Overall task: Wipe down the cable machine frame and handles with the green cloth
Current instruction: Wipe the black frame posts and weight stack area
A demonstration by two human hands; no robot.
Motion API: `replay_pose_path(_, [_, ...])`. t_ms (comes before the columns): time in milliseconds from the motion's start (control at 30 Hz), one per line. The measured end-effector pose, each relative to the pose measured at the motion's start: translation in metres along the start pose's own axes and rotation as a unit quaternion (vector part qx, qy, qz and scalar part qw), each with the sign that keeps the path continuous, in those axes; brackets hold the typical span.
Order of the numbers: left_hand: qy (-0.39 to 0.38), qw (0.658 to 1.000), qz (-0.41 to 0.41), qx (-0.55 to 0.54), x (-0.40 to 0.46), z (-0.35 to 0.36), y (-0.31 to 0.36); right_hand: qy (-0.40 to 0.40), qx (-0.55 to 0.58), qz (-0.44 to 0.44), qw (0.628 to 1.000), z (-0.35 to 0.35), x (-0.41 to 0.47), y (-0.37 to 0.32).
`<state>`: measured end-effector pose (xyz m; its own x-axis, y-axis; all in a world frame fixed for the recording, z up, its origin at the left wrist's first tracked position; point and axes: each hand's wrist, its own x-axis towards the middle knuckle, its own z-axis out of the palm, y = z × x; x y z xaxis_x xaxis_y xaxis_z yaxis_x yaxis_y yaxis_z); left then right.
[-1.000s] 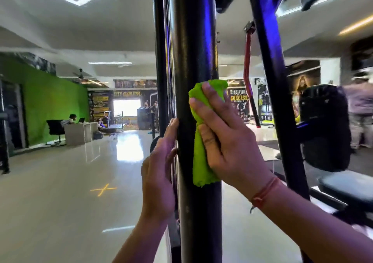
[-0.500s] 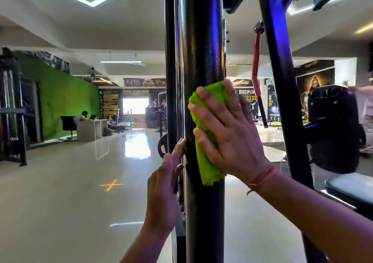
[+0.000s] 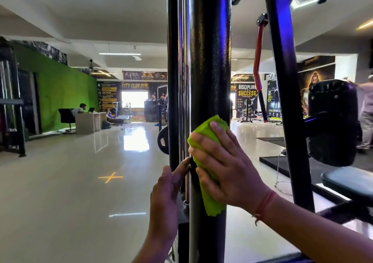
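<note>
Two hands: both reach up to the machine from the bottom of the view.
Right hand: the right hand lies flat on the bright green cloth, fingers straight and spread, pressing it on the post. A thin red thread band sits on this wrist.
Green cloth: it is folded long and lies against the front of the thick black round metal post, low down on it. Its top peeks out above the fingers and its bottom end hangs out under the palm.
Left hand: the left hand is just left of the post, holding nothing. Its straight fingertips touch the left edge of the post, close to the cloth.
Post: it stands straight up and runs out of view at top and bottom.
Beside the post: a shiny silver rod and a thinner black upright bar stand just to its left.
Right side: a slanted black frame bar with blue shine leans a little. Near it are a big black padded roller and a dark padded seat.
Farther back: a red bent handle bar hangs behind the frame. A round black weight plate shows by the thin bar.
Floor: the glossy pale floor has a yellow cross mark.
Far away: a green wall, a pale surface with a person sitting at it, and dark posters with yellow words.
</note>
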<state>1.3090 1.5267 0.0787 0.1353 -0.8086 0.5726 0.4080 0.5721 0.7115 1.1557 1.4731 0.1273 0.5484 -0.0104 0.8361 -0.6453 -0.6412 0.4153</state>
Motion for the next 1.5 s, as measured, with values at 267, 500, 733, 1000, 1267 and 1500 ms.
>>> replay_pose_path(267, [0.016,1.0,-0.007,0.018,-0.015,-0.014,-0.023,0.038,0.115,0.144,0.982,0.025,-0.05,-0.014])
replay_pose_path(500, [0.016,0.999,-0.021,0.029,-0.026,-0.02,-0.038,0.078,0.193,0.247,0.946,0.03,-0.057,-0.04])
replay_pose_path(733, [0.047,0.994,-0.097,-0.007,-0.036,-0.045,-0.053,-0.048,-0.055,0.02,0.997,0.025,-0.083,-0.041])
replay_pose_path(1000, [0.041,0.99,-0.135,-0.015,-0.052,-0.051,-0.077,-0.075,-0.075,-0.059,0.993,0.028,-0.103,-0.035])
replay_pose_path(1267, [0.049,0.987,-0.156,-0.007,-0.084,-0.077,-0.104,-0.065,0.023,0.066,0.995,0.071,-0.178,-0.066])
replay_pose_path(1500, [0.059,0.985,-0.158,0.033,-0.105,-0.091,-0.135,0.027,0.088,0.195,0.976,0.101,-0.199,-0.11])
